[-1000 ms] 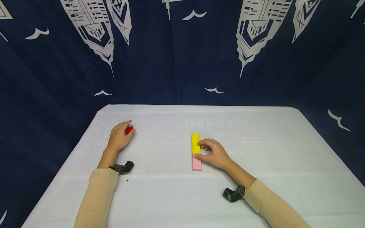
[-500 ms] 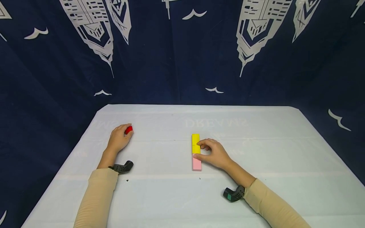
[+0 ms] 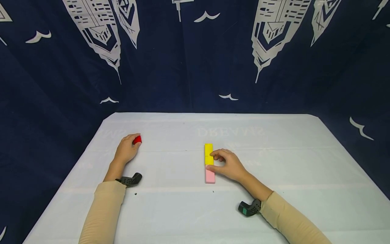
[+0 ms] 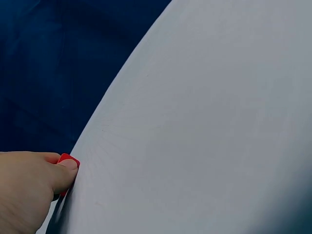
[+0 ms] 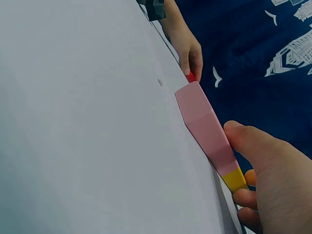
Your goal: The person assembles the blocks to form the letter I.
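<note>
Far left on the table, my left hand [image 3: 126, 149] pinches a small red block [image 3: 138, 139] between thumb and fingers. The left wrist view shows the thumb pressed on the red block [image 4: 68, 160], whose lower part is mostly hidden. Right of centre, a yellow block [image 3: 208, 149] with a thin line across it lies end to end with a pink block [image 3: 210, 176]. My right hand [image 3: 230, 166] has its index fingertip on the yellow block's right side and its thumb at the joint with the pink block [image 5: 202, 124]. The near part of the yellow block [image 5: 234, 179] is between them.
Both hands are over a white-covered table [image 3: 170, 210] with cut back corners. Behind it hangs a dark blue cloth [image 3: 186, 67] with white building and bird prints. Black wrist devices [image 3: 131, 179] sit at both sleeves. A small dark speck lies near the left forearm.
My left hand has shifted slightly left, its fingertips drawing in around the red block. The right hand and the yellow and pink blocks have stayed in place.
</note>
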`<state>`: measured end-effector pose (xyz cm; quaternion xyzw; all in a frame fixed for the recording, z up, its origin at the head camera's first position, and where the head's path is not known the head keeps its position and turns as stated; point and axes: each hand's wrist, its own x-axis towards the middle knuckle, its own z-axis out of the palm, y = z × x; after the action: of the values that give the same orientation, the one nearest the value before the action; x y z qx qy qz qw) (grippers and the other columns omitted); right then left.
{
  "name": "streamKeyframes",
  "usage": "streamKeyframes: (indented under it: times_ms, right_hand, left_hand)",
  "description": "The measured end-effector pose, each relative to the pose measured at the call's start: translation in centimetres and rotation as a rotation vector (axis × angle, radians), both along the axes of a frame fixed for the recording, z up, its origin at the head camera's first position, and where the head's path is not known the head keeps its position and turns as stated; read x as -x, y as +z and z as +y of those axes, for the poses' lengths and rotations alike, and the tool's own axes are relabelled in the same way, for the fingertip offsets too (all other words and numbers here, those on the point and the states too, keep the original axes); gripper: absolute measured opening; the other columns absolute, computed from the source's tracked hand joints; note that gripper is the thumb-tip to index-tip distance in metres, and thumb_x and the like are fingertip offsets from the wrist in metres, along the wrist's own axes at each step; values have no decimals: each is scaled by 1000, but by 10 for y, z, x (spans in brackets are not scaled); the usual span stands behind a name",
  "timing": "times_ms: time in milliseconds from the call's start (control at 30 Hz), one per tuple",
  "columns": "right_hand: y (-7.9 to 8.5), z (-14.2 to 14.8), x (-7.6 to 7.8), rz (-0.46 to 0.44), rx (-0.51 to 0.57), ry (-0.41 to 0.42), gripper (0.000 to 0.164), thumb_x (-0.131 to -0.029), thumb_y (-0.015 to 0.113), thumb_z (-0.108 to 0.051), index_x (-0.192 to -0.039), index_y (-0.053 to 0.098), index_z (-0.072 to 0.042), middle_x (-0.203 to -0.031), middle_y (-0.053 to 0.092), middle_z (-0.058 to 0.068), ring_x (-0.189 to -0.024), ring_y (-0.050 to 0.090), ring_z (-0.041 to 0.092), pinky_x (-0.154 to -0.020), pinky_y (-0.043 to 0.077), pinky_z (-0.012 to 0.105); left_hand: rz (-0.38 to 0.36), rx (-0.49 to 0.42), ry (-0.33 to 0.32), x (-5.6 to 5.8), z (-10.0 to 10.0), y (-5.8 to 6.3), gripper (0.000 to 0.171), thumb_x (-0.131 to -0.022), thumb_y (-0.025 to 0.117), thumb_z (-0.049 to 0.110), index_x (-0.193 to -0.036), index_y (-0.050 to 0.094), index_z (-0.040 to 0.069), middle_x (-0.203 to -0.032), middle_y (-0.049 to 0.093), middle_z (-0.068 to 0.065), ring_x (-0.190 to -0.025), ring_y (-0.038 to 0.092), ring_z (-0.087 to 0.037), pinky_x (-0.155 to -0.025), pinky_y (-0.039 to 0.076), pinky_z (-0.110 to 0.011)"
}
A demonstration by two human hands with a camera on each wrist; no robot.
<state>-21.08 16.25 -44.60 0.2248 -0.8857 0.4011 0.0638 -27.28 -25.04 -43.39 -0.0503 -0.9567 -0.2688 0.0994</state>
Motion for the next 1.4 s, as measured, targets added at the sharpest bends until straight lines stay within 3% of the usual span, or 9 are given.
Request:
streamKeyframes:
  times_ms: [367,733,1133,1400]
  right_hand:
    - [0,0,-1,-4,3,-6,46,-75,85,-33,-110,69,-9,-93,62,-3,-85,53,16,-78,48,33]
    - [-1,1,-1,7,7,-3,46,-74,86,-32,-110,69,-9,-93,62,-3,-84,53,15,-77,48,32]
    - [-1,0,0,7,0,-1,46,-75,85,-33,-111,69,-9,-93,61,-3,-85,53,15,-77,48,32]
    - [-1,0,0,6,-3,-1,47,-75,85,-33,-111,69,-9,-93,61,-4,-84,53,15,-77,48,33]
  left_hand:
    - [9,-27,0,2,2,1,42,-96,60,10,-135,52,-4,-136,50,-28,-128,42,-44,-107,32,-56]
    - [-19,-48,-40,6,13,8,42,-95,64,10,-133,55,-4,-133,52,-28,-124,46,-42,-105,36,-55]
    - [-21,-51,-117,15,39,13,45,-91,70,14,-131,58,-3,-131,56,-26,-124,48,-41,-105,36,-53]
    - [-23,-56,-134,20,57,15,44,-91,70,16,-131,59,0,-131,58,-22,-124,50,-38,-105,38,-51]
